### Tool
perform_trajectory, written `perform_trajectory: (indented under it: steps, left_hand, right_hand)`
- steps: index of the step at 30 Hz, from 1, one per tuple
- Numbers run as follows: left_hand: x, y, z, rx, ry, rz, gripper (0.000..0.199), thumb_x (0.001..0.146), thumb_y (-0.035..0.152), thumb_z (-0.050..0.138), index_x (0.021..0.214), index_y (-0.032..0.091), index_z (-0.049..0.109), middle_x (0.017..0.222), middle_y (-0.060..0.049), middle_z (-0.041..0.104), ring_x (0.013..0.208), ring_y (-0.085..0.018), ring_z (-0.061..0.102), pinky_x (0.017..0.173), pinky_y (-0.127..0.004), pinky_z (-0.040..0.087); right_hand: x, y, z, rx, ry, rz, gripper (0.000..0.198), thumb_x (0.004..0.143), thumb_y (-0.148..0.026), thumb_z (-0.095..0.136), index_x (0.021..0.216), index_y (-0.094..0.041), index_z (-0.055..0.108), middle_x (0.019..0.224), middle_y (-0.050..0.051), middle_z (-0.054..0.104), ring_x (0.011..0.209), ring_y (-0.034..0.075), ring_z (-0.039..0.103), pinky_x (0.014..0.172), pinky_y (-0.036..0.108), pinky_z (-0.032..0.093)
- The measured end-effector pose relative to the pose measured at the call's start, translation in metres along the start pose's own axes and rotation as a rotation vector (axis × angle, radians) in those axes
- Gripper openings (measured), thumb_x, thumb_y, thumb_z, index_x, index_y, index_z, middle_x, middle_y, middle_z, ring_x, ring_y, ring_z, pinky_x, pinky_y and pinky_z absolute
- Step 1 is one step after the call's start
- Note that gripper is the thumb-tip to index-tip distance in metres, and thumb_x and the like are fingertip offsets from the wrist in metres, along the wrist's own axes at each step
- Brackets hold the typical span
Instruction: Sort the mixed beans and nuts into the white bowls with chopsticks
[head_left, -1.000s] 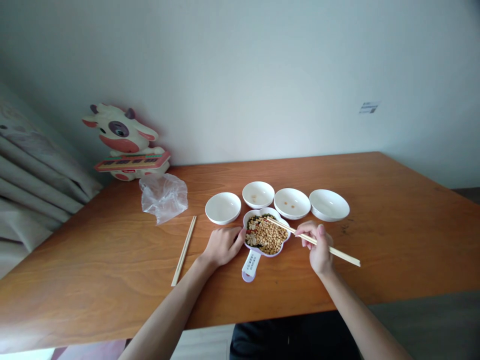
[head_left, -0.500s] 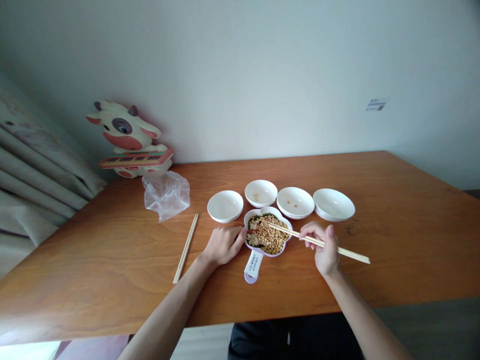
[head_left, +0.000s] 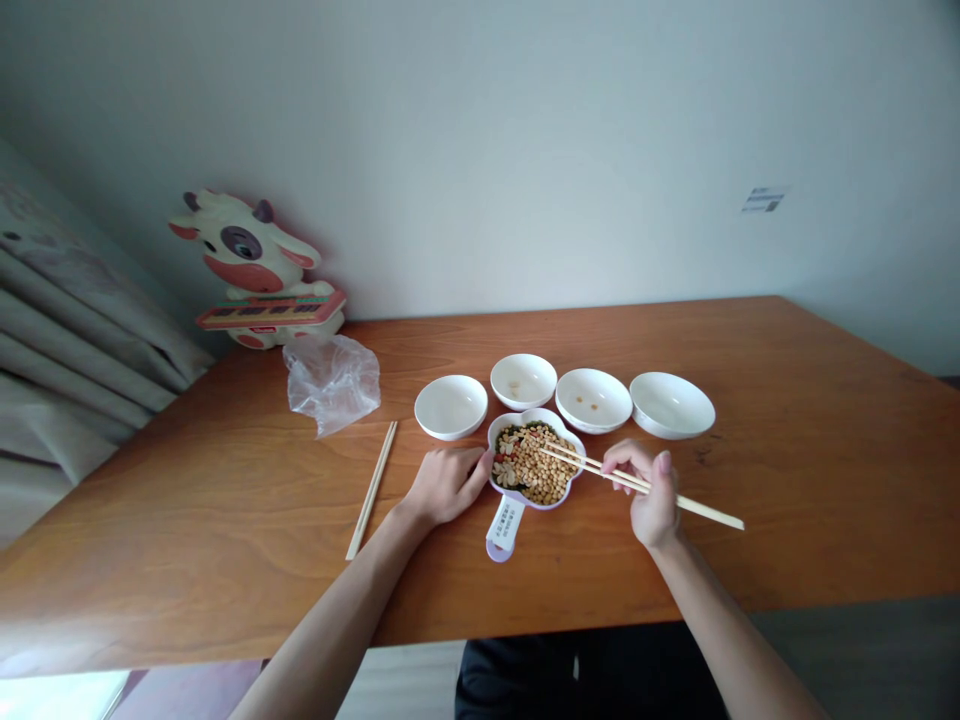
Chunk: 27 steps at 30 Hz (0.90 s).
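My right hand [head_left: 646,490] is closed around a pair of wooden chopsticks [head_left: 705,511]. Their tips are slightly parted among the beans in a flower-shaped bowl [head_left: 491,433] with a short handle. Pale yellow beans [head_left: 538,470] fill much of it, with flat whitish pieces, red bits and dark green ones around them. At the bowl's left rim, my left hand [head_left: 448,487] has curled fingers, and its thumb touches the edge. Behind stand a left white bowl [head_left: 451,408], a bowl with a few pale pieces [head_left: 523,383], a bowl with two small brown pieces [head_left: 593,402] and a right white bowl [head_left: 673,406].
A second pair of chopsticks [head_left: 372,490] lies left of my left hand. Farther back are a crumpled clear plastic bag [head_left: 334,385] and a cow-shaped toy keyboard [head_left: 262,275] against the wall. A curtain [head_left: 67,350] hangs at the left of the wooden table [head_left: 810,430].
The chopstick tips have parted a little over the beans. My left hand stays at the bowl's rim. The whole view has shifted slightly.
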<state>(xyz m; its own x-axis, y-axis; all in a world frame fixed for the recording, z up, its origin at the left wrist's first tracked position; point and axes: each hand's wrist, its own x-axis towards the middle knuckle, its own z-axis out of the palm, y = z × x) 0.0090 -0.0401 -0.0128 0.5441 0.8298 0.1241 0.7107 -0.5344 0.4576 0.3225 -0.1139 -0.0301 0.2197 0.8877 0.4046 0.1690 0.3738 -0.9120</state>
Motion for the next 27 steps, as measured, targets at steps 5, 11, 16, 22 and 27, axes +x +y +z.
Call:
perform_trajectory:
  steps: [5,11,16,22,27]
  left_hand:
    - [0.0001,-0.0020,0.0020,0.008,0.009,-0.002,0.054,0.116,0.050,0.032,0.075,0.021,0.052,0.071,-0.003,0.066,0.061,-0.017,0.053,0.062,-0.032,0.022]
    - [0.0000,-0.0026,0.0022,0.008,0.006,-0.005,0.054,0.116,0.049,0.033,0.076,0.021,0.054,0.072,-0.003,0.067,0.062,-0.017,0.054,0.062,-0.032,0.023]
    - [-0.0004,-0.0019,0.0015,0.007,0.000,-0.010,0.055,0.116,0.050,0.033,0.075,0.021,0.052,0.071,-0.003,0.066,0.062,-0.017,0.054,0.062,-0.033,0.023]
    - [-0.0002,-0.0011,0.0009,0.005,0.009,0.000,0.055,0.116,0.049,0.033,0.074,0.020,0.051,0.071,-0.003,0.066,0.060,-0.016,0.052,0.062,-0.032,0.023]
    - [-0.0002,-0.0003,0.0003,0.007,0.007,-0.004,0.053,0.116,0.049,0.034,0.074,0.020,0.050,0.069,-0.002,0.064,0.059,-0.015,0.049,0.062,-0.032,0.022]
  right_hand:
    - [-0.0014,0.0023,-0.0008,-0.014,0.010,-0.008,0.082,0.112,-0.069,0.017,0.075,-0.022,0.074,0.075,0.006,0.065,0.059,0.018,0.052,0.053,0.035,0.034]
    - [-0.0020,0.0016,-0.0012,-0.006,0.011,-0.026,0.080,0.112,-0.067,0.018,0.075,-0.023,0.073,0.075,0.006,0.064,0.060,0.019,0.051,0.054,0.036,0.033]
    - [-0.0001,-0.0026,-0.0021,0.021,-0.003,-0.051,0.082,0.109,-0.071,0.013,0.072,-0.023,0.068,0.073,0.006,0.059,0.062,0.020,0.051,0.056,0.037,0.038]
    - [0.0011,-0.0019,-0.0038,0.012,-0.027,-0.064,0.082,0.109,-0.071,0.011,0.073,-0.024,0.067,0.073,0.006,0.059,0.062,0.021,0.051,0.056,0.037,0.039]
    - [0.0007,0.0025,-0.0054,-0.021,-0.047,-0.080,0.084,0.108,-0.076,0.012,0.073,-0.023,0.068,0.074,0.006,0.059,0.063,0.021,0.051,0.059,0.038,0.038]
